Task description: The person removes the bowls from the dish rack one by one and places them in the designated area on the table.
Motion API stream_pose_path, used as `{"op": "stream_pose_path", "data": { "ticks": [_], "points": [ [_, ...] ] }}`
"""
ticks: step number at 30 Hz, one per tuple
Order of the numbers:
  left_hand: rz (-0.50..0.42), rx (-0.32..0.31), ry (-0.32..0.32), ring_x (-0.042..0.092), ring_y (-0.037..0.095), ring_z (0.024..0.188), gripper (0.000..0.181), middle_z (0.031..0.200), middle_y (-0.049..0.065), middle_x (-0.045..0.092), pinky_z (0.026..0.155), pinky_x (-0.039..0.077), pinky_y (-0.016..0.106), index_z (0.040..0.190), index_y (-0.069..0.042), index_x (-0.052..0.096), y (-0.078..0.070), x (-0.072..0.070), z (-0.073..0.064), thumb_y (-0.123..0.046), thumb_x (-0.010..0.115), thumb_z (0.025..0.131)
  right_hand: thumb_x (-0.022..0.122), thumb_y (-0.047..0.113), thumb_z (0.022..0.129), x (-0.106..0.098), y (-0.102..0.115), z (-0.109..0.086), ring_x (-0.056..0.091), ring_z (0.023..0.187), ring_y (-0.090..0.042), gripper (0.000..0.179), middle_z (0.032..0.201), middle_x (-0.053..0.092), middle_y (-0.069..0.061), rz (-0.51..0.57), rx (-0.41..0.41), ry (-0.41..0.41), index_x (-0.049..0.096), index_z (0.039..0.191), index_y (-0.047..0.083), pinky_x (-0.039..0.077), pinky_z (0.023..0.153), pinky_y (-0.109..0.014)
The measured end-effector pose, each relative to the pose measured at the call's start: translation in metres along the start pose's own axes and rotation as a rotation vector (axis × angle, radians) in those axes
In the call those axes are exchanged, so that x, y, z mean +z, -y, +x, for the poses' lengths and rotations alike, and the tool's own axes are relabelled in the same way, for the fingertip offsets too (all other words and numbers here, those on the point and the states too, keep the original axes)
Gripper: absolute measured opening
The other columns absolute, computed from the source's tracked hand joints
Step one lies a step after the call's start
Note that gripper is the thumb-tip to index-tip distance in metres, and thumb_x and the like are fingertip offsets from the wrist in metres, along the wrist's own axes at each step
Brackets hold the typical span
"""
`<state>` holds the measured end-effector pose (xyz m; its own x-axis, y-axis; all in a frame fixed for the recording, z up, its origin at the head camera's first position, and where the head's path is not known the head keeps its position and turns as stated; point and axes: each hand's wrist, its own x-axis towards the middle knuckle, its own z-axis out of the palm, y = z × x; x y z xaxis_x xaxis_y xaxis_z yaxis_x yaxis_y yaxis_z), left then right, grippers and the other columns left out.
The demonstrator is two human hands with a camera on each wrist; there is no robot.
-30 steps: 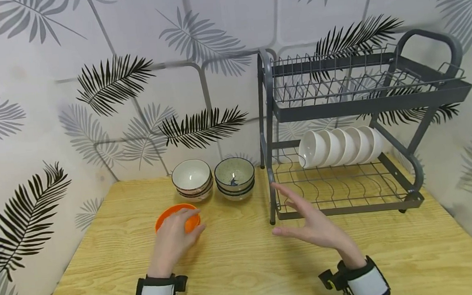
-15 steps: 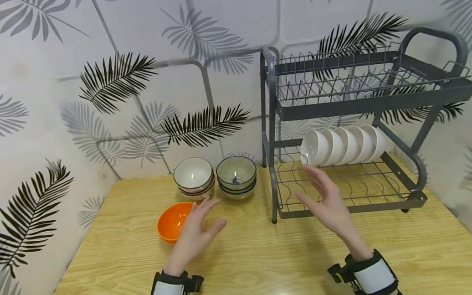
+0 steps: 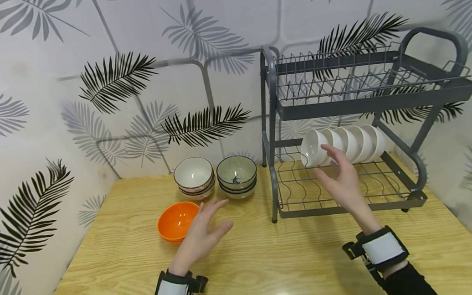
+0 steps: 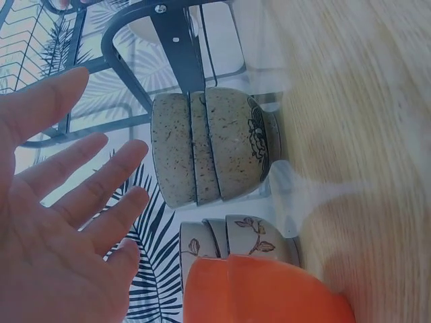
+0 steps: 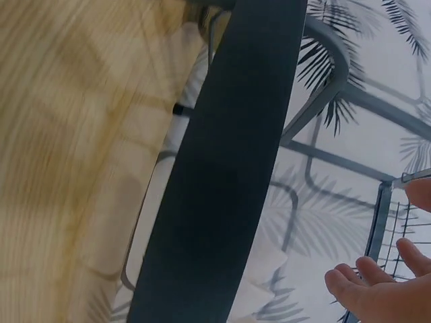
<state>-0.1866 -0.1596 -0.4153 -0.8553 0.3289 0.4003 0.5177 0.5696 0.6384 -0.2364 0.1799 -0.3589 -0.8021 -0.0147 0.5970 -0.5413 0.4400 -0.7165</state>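
Note:
My right hand [image 3: 343,181] reaches over the lower shelf of the dish rack, thumb and fingers apart. Its fingertips overlap a row of several white bowls [image 3: 350,145] standing on edge; whether they touch cannot be told. In the right wrist view that hand [image 5: 387,286] is partly cut off and holds nothing. My left hand [image 3: 199,239] hovers with spread fingers just right of the orange bowls [image 3: 174,219], holding nothing. From the left wrist view, two nested orange bowls [image 4: 269,293] show below the open palm [image 4: 64,225].
Behind the orange bowls stand a stack of white bowls with brown-leaf decoration [image 3: 193,173] and a stack of speckled bowls [image 3: 236,172]. The two-tier grey dish rack [image 3: 364,106] occupies the right of the wooden table [image 3: 244,265], against a leaf-patterned wall.
My right hand has moved right and forward, from the rack's left post to the white bowls. My left hand has drawn rightward off the orange bowls. The bowls have stayed put.

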Motion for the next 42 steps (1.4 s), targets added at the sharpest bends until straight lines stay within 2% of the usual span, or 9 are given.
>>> {"op": "stream_pose_path", "data": {
  "ticks": [6, 13, 17, 22, 29, 36, 42],
  "points": [
    [-0.002, -0.007, -0.003, 0.03, 0.031, 0.137, 0.051, 0.139, 0.015, 0.052, 0.117, 0.011, 0.052, 0.135, -0.005, 0.052, -0.001, 0.001, 0.0, -0.017, 0.068, 0.088, 0.063, -0.004, 0.084, -0.007, -0.009, 0.019, 0.035, 0.127, -0.048, 0.058, 0.134, 0.044, -0.033, -0.067, 0.026, 0.005, 0.041, 0.137, -0.009, 0.031, 0.104, -0.066],
    [-0.013, -0.018, 0.026, 0.028, 0.031, 0.138, 0.052, 0.14, 0.015, 0.051, 0.117, 0.01, 0.052, 0.136, -0.002, 0.051, -0.003, 0.002, -0.001, -0.02, 0.066, 0.09, 0.061, 0.002, 0.087, -0.008, -0.012, 0.042, 0.034, 0.127, -0.048, 0.061, 0.138, 0.04, -0.032, -0.138, 0.075, 0.07, 0.036, 0.142, -0.006, 0.031, 0.104, -0.065],
    [0.002, -0.022, 0.021, 0.028, 0.027, 0.138, 0.051, 0.139, 0.013, 0.052, 0.117, 0.011, 0.052, 0.136, -0.003, 0.052, -0.003, 0.002, -0.001, -0.021, 0.067, 0.09, 0.059, 0.007, 0.09, -0.01, -0.014, 0.054, 0.031, 0.128, -0.049, 0.062, 0.142, 0.035, -0.032, -0.202, 0.1, 0.127, 0.031, 0.145, -0.005, 0.033, 0.101, -0.067],
    [0.013, -0.022, 0.018, 0.029, 0.027, 0.138, 0.052, 0.138, 0.013, 0.052, 0.117, 0.011, 0.053, 0.136, -0.004, 0.052, -0.003, 0.002, -0.001, -0.021, 0.067, 0.09, 0.056, 0.011, 0.093, -0.009, -0.018, 0.067, 0.028, 0.131, -0.048, 0.064, 0.146, 0.03, -0.03, -0.223, 0.142, 0.173, 0.027, 0.148, -0.002, 0.032, 0.101, -0.068],
    [0.013, -0.012, 0.02, 0.029, 0.026, 0.138, 0.051, 0.137, 0.014, 0.053, 0.117, 0.011, 0.052, 0.135, -0.003, 0.052, -0.002, 0.001, -0.001, -0.02, 0.067, 0.09, 0.054, 0.008, 0.09, 0.002, -0.026, 0.089, 0.034, 0.127, -0.048, 0.06, 0.144, 0.035, -0.031, -0.362, 0.126, 0.166, 0.031, 0.145, -0.006, 0.033, 0.104, -0.063],
    [0.016, -0.036, 0.031, 0.029, 0.029, 0.138, 0.053, 0.141, 0.012, 0.049, 0.116, 0.011, 0.056, 0.137, -0.005, 0.051, 0.0, 0.002, -0.002, -0.023, 0.066, 0.09, 0.048, 0.0, 0.088, 0.011, -0.038, 0.1, 0.027, 0.131, -0.048, 0.059, 0.146, 0.029, -0.033, -0.417, 0.127, 0.189, 0.03, 0.144, -0.009, 0.027, 0.107, -0.064],
    [0.018, -0.038, 0.034, 0.029, 0.028, 0.138, 0.052, 0.141, 0.012, 0.05, 0.117, 0.011, 0.054, 0.137, -0.006, 0.051, -0.001, 0.0, -0.002, -0.023, 0.066, 0.09, 0.046, 0.0, 0.087, 0.016, -0.044, 0.107, 0.029, 0.129, -0.051, 0.062, 0.146, 0.027, -0.036, -0.468, 0.159, 0.248, 0.025, 0.145, -0.01, 0.034, 0.101, -0.065]
  ]
}}
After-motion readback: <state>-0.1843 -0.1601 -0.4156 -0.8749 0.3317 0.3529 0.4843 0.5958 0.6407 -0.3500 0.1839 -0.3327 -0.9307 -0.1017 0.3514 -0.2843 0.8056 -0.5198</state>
